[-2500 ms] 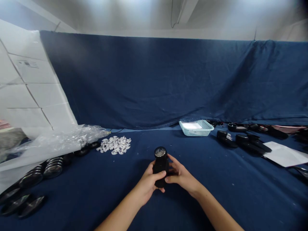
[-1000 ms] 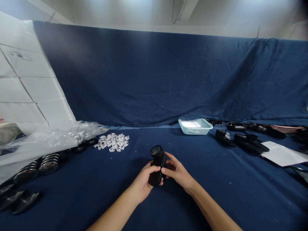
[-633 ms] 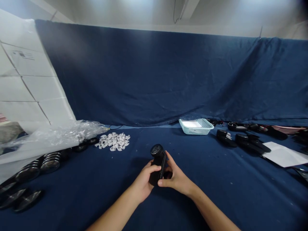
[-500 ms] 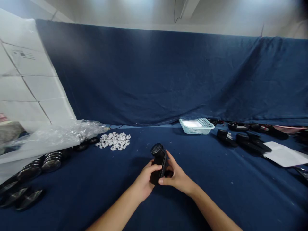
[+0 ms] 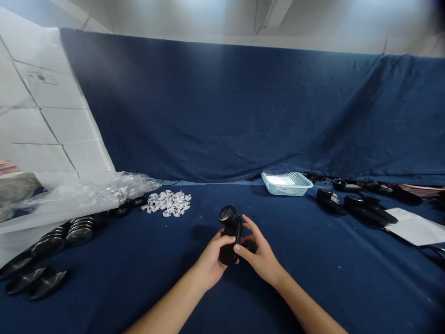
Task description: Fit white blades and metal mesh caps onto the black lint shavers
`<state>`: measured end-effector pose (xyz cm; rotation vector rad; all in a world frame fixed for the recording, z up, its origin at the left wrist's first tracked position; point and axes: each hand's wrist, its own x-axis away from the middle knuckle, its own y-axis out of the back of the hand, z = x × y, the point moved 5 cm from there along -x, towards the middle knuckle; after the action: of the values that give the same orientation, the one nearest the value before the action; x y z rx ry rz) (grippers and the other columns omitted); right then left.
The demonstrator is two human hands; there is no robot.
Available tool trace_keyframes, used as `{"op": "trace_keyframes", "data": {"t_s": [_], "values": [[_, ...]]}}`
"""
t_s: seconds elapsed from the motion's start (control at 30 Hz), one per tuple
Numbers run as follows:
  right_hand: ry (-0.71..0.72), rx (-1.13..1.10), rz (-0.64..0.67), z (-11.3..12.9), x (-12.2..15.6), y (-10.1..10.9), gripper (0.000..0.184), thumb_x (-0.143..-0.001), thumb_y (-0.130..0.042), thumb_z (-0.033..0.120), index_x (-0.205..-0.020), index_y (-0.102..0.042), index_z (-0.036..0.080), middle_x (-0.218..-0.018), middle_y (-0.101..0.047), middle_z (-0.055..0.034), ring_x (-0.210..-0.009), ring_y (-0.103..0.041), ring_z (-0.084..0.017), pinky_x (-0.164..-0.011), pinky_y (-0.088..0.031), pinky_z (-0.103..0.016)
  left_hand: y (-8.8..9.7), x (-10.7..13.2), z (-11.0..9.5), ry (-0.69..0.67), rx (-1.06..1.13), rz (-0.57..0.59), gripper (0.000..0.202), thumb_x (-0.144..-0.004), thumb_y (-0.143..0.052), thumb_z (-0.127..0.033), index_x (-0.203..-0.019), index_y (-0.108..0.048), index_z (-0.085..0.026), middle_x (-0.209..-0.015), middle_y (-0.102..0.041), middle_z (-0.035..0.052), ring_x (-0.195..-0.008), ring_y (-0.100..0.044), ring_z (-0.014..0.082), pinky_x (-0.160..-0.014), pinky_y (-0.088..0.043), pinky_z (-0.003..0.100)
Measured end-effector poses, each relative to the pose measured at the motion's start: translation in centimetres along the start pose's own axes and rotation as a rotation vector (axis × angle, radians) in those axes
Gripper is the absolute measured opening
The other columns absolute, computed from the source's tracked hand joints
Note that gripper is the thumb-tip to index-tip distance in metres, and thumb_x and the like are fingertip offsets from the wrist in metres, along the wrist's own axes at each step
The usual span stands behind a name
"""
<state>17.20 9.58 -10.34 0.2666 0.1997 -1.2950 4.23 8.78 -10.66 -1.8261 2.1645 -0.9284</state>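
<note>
A black device [image 5: 228, 248] with a thick body and a round, glossy-faced head stands tilted over the blue cloth, in the middle of the view. My left hand [image 5: 212, 260] is wrapped round its body from the left, the thumb lying across the front. From the right, my right hand [image 5: 260, 255] rests its thumb and curled fingers against the device's ribbed side edge. Part of that side and some fingertips are hidden behind the device. Beyond my left hand lies a pile of small white plastic pieces [image 5: 167, 203].
At the back is a light blue basket [image 5: 289, 189] with something white inside. Stacked black round parts [image 5: 79, 230] and clear plastic wrap [image 5: 104, 190] are on the left. On the right lie several black devices [image 5: 365, 208] and a white sheet [image 5: 417, 226]. A blue curtain [image 5: 222, 111] hangs behind.
My right hand's thumb has moved up along the device's side and the fingers have shifted slightly. My left hand keeps its hold. The whole view has shifted a little.
</note>
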Motion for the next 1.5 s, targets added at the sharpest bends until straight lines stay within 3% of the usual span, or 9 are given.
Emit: {"op": "trace_keyframes", "data": {"t_s": [0.13,0.3,0.6,0.97,1.07,1.17,1.23,1.5], "values": [[0.027,0.137,0.021,0.7,0.4,-0.3,0.048,-0.086,-0.061,0.036,-0.131,-0.045,0.032,-0.13,-0.047,-0.0063,-0.094,-0.058,-0.021,-0.075,-0.05,-0.034,0.5,-0.2,0.2,0.013,0.026,-0.043,0.033,-0.075,-0.064,-0.019,-0.107,-0.054,-0.019,-0.097,-0.062,0.0076,-0.084,-0.063,0.0197,-0.065,-0.049,0.029],[-0.038,0.079,0.055,0.5,0.3,-0.5,0.053,-0.086,-0.06,0.036,-0.134,-0.038,0.03,-0.129,-0.049,-0.0073,-0.086,-0.059,-0.019,-0.071,-0.051,-0.033,0.5,-0.2,0.2,0.012,0.029,-0.055,0.034,-0.073,-0.066,-0.018,-0.106,-0.055,-0.019,-0.094,-0.061,0.0064,-0.083,-0.063,0.0194,-0.065,-0.049,0.029],[-0.078,0.049,0.104,0.7,0.8,-0.6,0.055,-0.081,-0.067,0.031,-0.127,-0.036,0.026,-0.103,-0.059,-0.0043,-0.09,-0.06,-0.021,-0.076,-0.047,-0.035,0.4,-0.1,0.1,0.028,0.048,-0.086,0.031,-0.073,-0.065,-0.016,-0.102,-0.057,-0.019,-0.089,-0.063,0.0041,-0.075,-0.062,0.0156,-0.063,-0.049,0.026],[-0.044,0.049,0.115,0.5,0.7,-1.0,0.046,-0.083,-0.064,0.031,-0.123,-0.041,0.026,-0.104,-0.058,-0.0035,-0.089,-0.059,-0.019,-0.076,-0.045,-0.033,0.9,-0.3,0.3,0.042,0.083,-0.124,0.026,-0.073,-0.065,-0.017,-0.098,-0.06,-0.017,-0.084,-0.065,0.0032,-0.073,-0.063,0.0151,-0.063,-0.05,0.025],[-0.038,0.079,0.07,0.8,1.0,-1.1,0.046,-0.082,-0.063,0.029,-0.124,-0.043,0.028,-0.118,-0.052,-0.0055,-0.097,-0.058,-0.02,-0.076,-0.046,-0.032,0.8,-0.3,0.2,0.037,0.077,-0.104,0.025,-0.074,-0.064,-0.017,-0.098,-0.06,-0.018,-0.086,-0.065,0.0031,-0.073,-0.063,0.0144,-0.063,-0.05,0.025],[-0.025,0.126,-0.017,1.2,1.2,-1.2,0.048,-0.079,-0.064,0.027,-0.124,-0.045,0.03,-0.141,-0.034,-0.0061,-0.108,-0.054,-0.022,-0.079,-0.047,-0.033,0.6,-0.1,0.1,0.033,0.065,-0.085,0.025,-0.075,-0.063,-0.017,-0.1,-0.06,-0.018,-0.086,-0.065,0.0028,-0.072,-0.061,0.0136,-0.061,-0.05,0.024],[-0.03,0.154,-0.071,1.3,1.3,-1.1,0.05,-0.076,-0.065,0.025,-0.123,-0.047,0.03,-0.145,-0.028,-0.0062,-0.109,-0.054,-0.022,-0.084,-0.047,-0.035,0.5,-0.1,0.1,0.032,0.052,-0.078,0.025,-0.076,-0.062,-0.017,-0.1,-0.06,-0.019,-0.085,-0.064,0.0027,-0.072,-0.061,0.0136,-0.06,-0.049,0.023],[-0.003,0.22,-0.226,0.6,1.0,0.0,0.047,-0.068,-0.065,0.024,-0.114,-0.059,0.027,-0.14,-0.038,-0.0079,-0.11,-0.054,-0.027,-0.09,-0.046,-0.042,0.3,-0.2,0.1,0.033,-0.027,-0.035,0.029,-0.077,-0.062,-0.018,-0.105,-0.059,-0.016,-0.092,-0.062,0.0066,-0.069,-0.059,0.0159,-0.055,-0.049,0.028]]}}
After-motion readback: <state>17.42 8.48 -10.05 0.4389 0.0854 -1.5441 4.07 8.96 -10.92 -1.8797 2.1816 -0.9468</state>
